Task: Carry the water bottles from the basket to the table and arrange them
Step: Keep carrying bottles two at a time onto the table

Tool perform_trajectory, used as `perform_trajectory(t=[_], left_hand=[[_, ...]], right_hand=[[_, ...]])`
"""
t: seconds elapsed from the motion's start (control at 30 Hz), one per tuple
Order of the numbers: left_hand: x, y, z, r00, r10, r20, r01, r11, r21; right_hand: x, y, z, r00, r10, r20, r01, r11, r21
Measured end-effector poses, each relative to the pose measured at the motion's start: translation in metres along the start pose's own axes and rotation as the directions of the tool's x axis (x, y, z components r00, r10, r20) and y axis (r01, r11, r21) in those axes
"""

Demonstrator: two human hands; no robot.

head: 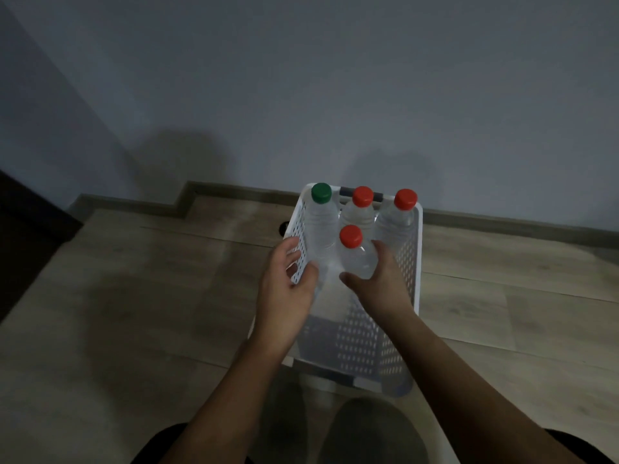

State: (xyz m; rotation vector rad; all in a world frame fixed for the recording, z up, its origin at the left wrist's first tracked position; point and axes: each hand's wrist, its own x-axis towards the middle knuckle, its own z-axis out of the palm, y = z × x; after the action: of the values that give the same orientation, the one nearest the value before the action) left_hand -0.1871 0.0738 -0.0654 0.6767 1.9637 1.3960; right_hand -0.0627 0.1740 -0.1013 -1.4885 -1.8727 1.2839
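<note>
Your right hand (378, 276) grips the near red-capped bottle (355, 252) inside the white basket (410, 283) on the floor (150, 279). Your left hand (284, 283) hovers with fingers spread over the basket's left rim, seemingly holding nothing. A green-capped bottle (322, 216) and two more red-capped bottles stand along the far wall; the basket's near half lies open.
</note>
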Motion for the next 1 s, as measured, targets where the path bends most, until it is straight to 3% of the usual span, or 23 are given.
perform_trajectory(t=[0.17, 0.43, 0.63, 0.83, 1.0], left_hand=[[0.005, -0.001, -0.002, 0.999, 0.012, 0.031, -0.012, 1.0, -0.005], [0.024, 0.007, 0.01, 0.992, 0.074, 0.099, -0.084, 0.991, 0.102], [0.053, 0.014, 0.054, 0.988, 0.157, -0.015, -0.148, 0.96, 0.238], [0.065, 0.01, 0.076, 0.966, 0.212, -0.147, -0.127, 0.887, 0.444], [0.061, -0.012, 0.074, 0.976, 0.175, -0.129, -0.133, 0.951, 0.28]], right_hand=[[-0.006, -0.01, -0.01, 0.997, -0.019, -0.08, 0.025, 0.998, 0.066], [-0.046, -0.05, -0.042, 0.954, -0.145, -0.262, 0.193, 0.967, 0.169], [-0.06, -0.073, -0.074, 0.922, -0.203, -0.33, 0.282, 0.936, 0.21], [-0.068, -0.058, -0.085, 0.922, -0.132, -0.364, 0.242, 0.93, 0.276], [-0.074, -0.054, -0.082, 0.939, -0.112, -0.326, 0.211, 0.935, 0.286]])
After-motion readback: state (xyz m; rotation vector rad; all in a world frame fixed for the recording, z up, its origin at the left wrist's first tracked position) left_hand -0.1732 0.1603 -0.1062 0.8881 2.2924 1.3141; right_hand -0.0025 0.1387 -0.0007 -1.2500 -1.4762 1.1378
